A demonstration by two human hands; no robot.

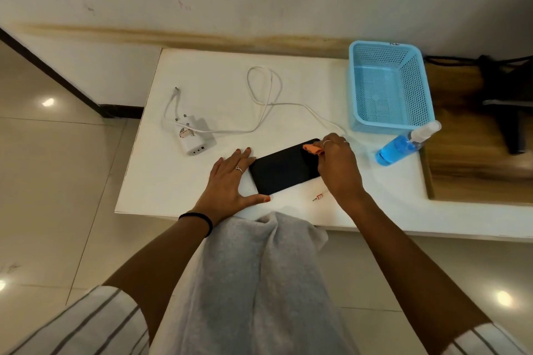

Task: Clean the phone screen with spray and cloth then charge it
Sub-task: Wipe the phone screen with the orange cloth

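We judge ourselves mid-wipe: right hand pinches the orange cloth on the phone, flat left hand steadies it, charger still unplugged.

A glossy black phone screen is lying on a smooth matt white tabletop, beside a perforated blue plastic basket and clear plastic spray bottle.

Both arms reach forward. The left hand lies flat, fingers spread, thumb stretched out sideways. The right hand is curled, its fingertips pinched together and pointing down.
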